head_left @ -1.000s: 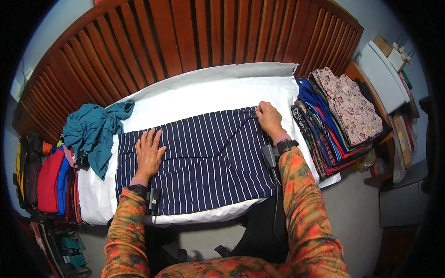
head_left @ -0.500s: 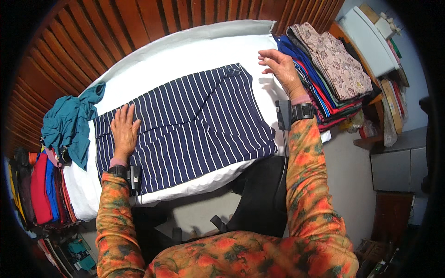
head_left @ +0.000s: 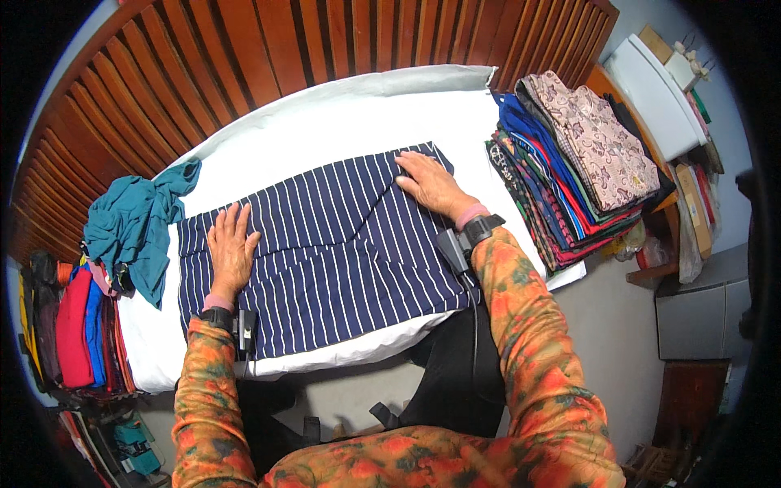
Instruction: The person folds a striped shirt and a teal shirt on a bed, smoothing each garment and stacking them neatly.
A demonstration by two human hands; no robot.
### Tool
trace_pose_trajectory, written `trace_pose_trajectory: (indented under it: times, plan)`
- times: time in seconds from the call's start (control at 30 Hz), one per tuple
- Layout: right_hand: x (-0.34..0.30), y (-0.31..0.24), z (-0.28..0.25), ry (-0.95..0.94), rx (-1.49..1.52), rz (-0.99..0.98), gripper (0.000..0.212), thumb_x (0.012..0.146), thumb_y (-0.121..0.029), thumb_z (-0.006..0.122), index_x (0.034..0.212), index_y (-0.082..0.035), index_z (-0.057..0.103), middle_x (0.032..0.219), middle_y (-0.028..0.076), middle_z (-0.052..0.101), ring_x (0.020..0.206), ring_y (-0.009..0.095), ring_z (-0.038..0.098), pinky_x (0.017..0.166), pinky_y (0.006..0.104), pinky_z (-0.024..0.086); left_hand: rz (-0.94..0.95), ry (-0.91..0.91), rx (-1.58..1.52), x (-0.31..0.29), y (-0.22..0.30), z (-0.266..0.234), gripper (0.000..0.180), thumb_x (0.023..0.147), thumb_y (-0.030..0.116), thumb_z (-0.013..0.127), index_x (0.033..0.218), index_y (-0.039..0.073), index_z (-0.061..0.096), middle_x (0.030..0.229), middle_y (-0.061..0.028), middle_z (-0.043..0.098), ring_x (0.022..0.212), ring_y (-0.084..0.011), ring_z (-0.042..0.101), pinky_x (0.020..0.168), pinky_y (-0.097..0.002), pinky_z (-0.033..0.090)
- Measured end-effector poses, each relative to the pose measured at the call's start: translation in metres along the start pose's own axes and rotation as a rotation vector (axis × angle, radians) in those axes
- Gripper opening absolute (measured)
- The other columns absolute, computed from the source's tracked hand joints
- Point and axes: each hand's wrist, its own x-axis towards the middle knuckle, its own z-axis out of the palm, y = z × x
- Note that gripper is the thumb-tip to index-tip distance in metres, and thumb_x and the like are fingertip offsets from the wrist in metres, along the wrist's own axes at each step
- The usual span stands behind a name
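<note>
A navy garment with white stripes [head_left: 325,244] lies folded on a white-covered surface in front of me; its exact kind does not show. My left hand [head_left: 232,248] rests flat on its left part, fingers spread. On its far right corner lies my right hand [head_left: 431,183], palm down with the fingers stretched out. A crease runs slantwise across the cloth between the hands. Beyond its left edge sits a crumpled teal garment [head_left: 134,224].
At the right stands a tall stack of folded clothes [head_left: 569,187], a pink patterned piece [head_left: 598,142] on top. More folded clothes [head_left: 77,325] are piled at the left. A slatted wooden headboard [head_left: 325,41] borders the far side of the white cover [head_left: 325,114].
My right hand has come down and left from above the right side onto the garment's far right corner. The left hand stays on the cloth. The whole view has shifted slightly.
</note>
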Motion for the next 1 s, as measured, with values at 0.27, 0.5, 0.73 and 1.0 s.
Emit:
trace_pose_trajectory:
  times: [0.27, 0.5, 0.73, 1.0]
  plan:
    - [0.001, 0.022, 0.007, 0.257, 0.132, 0.185, 0.038, 0.099, -0.025, 0.05, 0.13, -0.004, 0.058, 0.135, 0.02, 0.056, 0.128, 0.038, 0.05, 0.11, 0.0435, 0.039, -0.014, -0.051, -0.017, -0.001, 0.002, -0.006, 0.053, 0.105, 0.038, 0.04, 0.155, 0.022, 0.032, 0.16, -0.01, 0.029, 0.149, -0.0335, 0.023, 0.121, -0.0527, 0.014]
    - [-0.009, 0.009, -0.023, 0.336, 0.085, 0.075, 0.042, 0.095, -0.014, 0.047, 0.135, -0.004, 0.055, 0.14, 0.019, 0.054, 0.134, 0.035, 0.047, 0.115, 0.0424, 0.035, 0.003, 0.035, -0.053, -0.001, 0.001, -0.001, 0.056, 0.102, 0.038, 0.049, 0.154, 0.021, 0.037, 0.159, -0.0085, 0.033, 0.147, -0.0327, 0.025, 0.12, -0.0521, 0.015]
    - [-0.005, -0.004, 0.008, -0.041, -0.257, 0.08, 0.054, 0.1, -0.038, 0.052, 0.147, -0.012, 0.045, 0.155, 0.012, 0.04, 0.146, 0.028, 0.032, 0.119, 0.0465, 0.025, 0.009, 0.038, -0.034, -0.002, 0.0, 0.001, 0.056, 0.102, 0.041, 0.047, 0.153, 0.02, 0.037, 0.157, -0.0094, 0.035, 0.146, -0.0332, 0.027, 0.119, -0.0521, 0.016]
    - [-0.004, 0.01, 0.006, 0.098, 0.025, 0.08, 0.043, 0.1, -0.029, 0.051, 0.138, -0.009, 0.055, 0.143, 0.016, 0.053, 0.137, 0.032, 0.045, 0.115, 0.0431, 0.033, 0.009, 0.056, -0.064, -0.004, 0.001, -0.002, 0.056, 0.102, 0.043, 0.047, 0.152, 0.019, 0.039, 0.155, -0.01, 0.036, 0.145, -0.0328, 0.027, 0.118, -0.0519, 0.017]
